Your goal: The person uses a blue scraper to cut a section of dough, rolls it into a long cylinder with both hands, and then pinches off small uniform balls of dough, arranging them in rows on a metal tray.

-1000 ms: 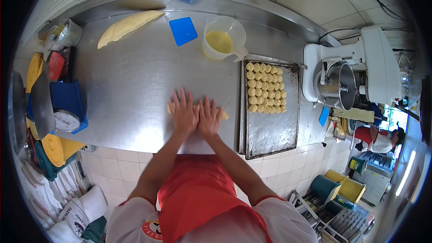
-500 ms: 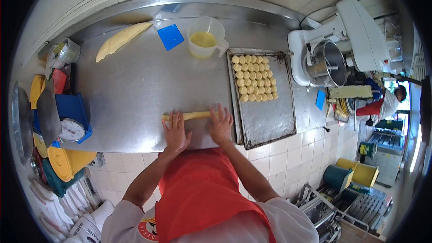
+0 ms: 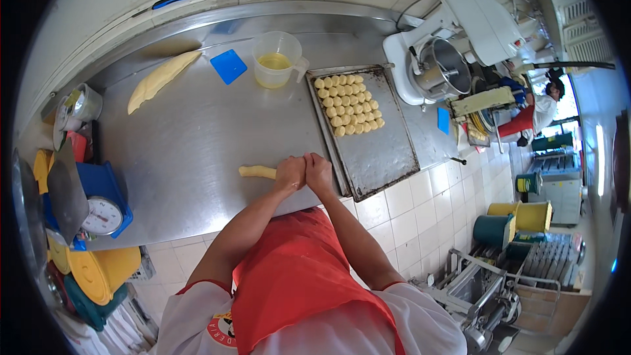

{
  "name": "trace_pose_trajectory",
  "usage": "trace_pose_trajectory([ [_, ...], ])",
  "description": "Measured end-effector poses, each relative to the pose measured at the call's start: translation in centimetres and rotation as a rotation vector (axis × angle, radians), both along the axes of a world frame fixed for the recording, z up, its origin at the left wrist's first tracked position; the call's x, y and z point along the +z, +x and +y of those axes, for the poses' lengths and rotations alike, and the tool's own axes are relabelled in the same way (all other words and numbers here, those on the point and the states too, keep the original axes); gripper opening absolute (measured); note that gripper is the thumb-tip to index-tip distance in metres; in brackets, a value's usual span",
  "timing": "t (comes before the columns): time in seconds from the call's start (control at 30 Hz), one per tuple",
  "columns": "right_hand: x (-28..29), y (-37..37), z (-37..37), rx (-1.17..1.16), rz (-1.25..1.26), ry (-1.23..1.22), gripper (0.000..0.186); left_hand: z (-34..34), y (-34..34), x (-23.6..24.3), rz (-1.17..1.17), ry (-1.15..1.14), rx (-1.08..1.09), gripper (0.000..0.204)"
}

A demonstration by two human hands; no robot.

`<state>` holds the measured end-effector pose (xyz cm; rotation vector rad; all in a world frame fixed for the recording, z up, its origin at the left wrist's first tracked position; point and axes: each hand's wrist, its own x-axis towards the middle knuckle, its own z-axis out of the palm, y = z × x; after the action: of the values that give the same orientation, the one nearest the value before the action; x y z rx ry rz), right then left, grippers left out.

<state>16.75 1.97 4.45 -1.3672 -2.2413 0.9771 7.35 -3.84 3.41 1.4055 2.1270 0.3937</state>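
Note:
A thin rope of pale yellow dough (image 3: 256,171) lies on the steel worktable (image 3: 177,158) near its front edge. My left hand (image 3: 290,174) is closed around the rope's right end, with the rest sticking out to the left. Pressed up against it, my right hand (image 3: 318,172) is closed too; its fingers hide whatever they hold, most likely the dough's end. Just right of my hands lies a dark-edged baking tray (image 3: 391,151), with rows of small round dough balls (image 3: 349,104) filling its far left part.
A long slab of dough (image 3: 162,80), a blue scraper (image 3: 229,66) and a clear jug (image 3: 277,59) of yellow liquid stand at the back. A dial scale (image 3: 102,215) is at left, a stand mixer (image 3: 453,46) at right. Another person (image 3: 536,115) works far right.
Both hands were lying flat and apart on the dough rope; now they have come together and closed at its right end. The whole view has shifted and turned slightly.

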Motion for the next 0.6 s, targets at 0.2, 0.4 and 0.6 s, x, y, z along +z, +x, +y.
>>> trace_pose_trajectory([
  [0.2, 1.2, 3.3, 2.3, 0.219, -0.047, -0.309, 0.030, 0.7, -1.0, -0.9, -0.071, -0.184, -0.082, 0.021],
  [0.4, -0.8, 9.3, 5.9, -0.004, 0.304, -0.542, 0.021, 4.4, -2.3, 0.9, -0.336, -0.266, 0.199, 0.034],
  [0.6, -6.4, 7.3, 12.1, -0.197, 0.212, 0.089, 0.028, 6.5, 3.2, -0.9, -0.315, -0.006, 0.067, 0.050],
])
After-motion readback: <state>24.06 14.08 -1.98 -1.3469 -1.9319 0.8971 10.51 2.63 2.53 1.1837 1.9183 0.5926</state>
